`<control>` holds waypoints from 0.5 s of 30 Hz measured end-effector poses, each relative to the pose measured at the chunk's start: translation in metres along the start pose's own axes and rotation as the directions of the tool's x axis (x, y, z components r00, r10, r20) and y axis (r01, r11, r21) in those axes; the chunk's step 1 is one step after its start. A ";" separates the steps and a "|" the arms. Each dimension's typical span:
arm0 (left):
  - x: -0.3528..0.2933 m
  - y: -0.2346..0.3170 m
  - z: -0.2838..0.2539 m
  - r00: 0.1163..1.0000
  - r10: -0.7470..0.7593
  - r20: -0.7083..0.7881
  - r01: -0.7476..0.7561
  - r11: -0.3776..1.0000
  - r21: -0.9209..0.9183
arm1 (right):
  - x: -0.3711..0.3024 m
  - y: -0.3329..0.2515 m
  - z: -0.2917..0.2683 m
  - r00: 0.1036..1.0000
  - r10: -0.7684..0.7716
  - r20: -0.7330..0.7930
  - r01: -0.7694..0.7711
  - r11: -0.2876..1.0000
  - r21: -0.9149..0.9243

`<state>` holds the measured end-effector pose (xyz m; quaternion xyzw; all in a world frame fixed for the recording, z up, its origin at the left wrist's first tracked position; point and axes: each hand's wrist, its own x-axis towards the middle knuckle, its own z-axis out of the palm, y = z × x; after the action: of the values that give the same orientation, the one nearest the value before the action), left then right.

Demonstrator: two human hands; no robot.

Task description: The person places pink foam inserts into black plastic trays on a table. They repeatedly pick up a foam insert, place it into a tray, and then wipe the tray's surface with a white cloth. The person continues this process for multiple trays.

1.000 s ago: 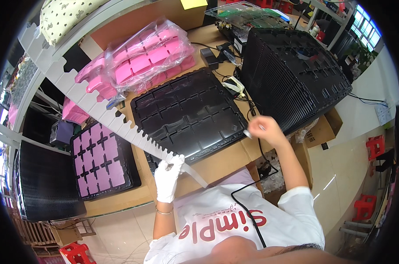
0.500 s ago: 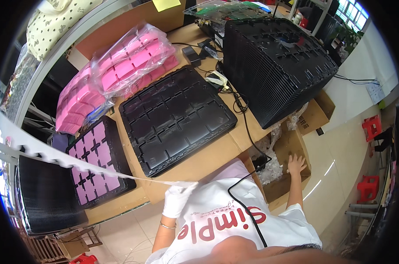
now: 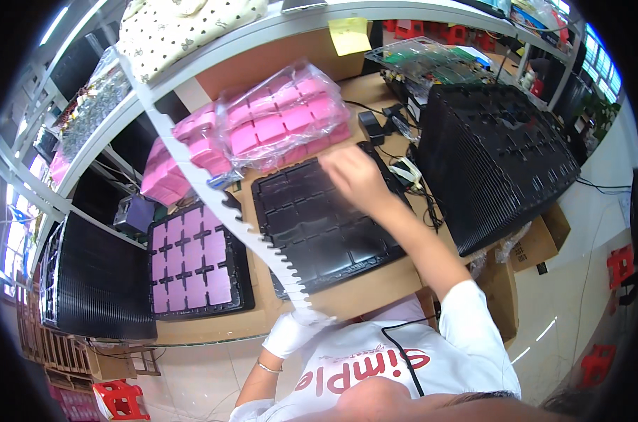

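A white glove covers my left hand, closed around the lower end of a long white strip with a notched edge, close to my shirt. From there the strip rises and curves away to the upper left, passing in front of the trays. My bare right hand is over the far part of a black plastic tray with shallow compartments. Its fingers look bent but are smeared by motion, and I cannot tell whether it touches the tray or holds anything. To the left, another black tray has pink pads in its compartments.
Behind the trays lie pink foam blocks in clear plastic. Tall stacks of black trays stand at right and far left. Cables and an adapter lie beside the right stack. A metal shelf spans the back; cardboard boxes sit at right.
My right hand has moved from above the cardboard box at right to over the middle black tray. The strip now stands more steeply, still in my left hand. The view has shifted.
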<state>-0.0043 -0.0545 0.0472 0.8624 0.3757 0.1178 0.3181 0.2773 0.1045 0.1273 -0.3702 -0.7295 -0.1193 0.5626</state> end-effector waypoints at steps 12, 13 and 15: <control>0.094 -0.054 -0.141 0.808 0.012 -0.589 0.188 0.942 0.277 | 0.072 0.203 0.129 0.744 0.058 0.665 0.102 0.975 -0.199; 0.121 -0.063 -0.146 0.780 -0.304 -0.548 0.419 0.903 0.096 | 0.082 0.207 0.132 0.706 0.069 0.705 0.040 0.990 -0.137; 0.175 -0.057 -0.149 0.867 -0.192 -0.460 0.286 0.947 0.144 | 0.089 0.227 0.121 0.632 0.139 0.763 -0.083 0.990 -0.112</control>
<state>0.0179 0.1697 0.1196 0.7882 0.5523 0.2291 0.1453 0.3330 0.3703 0.1120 -0.4483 -0.8707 0.0601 0.1932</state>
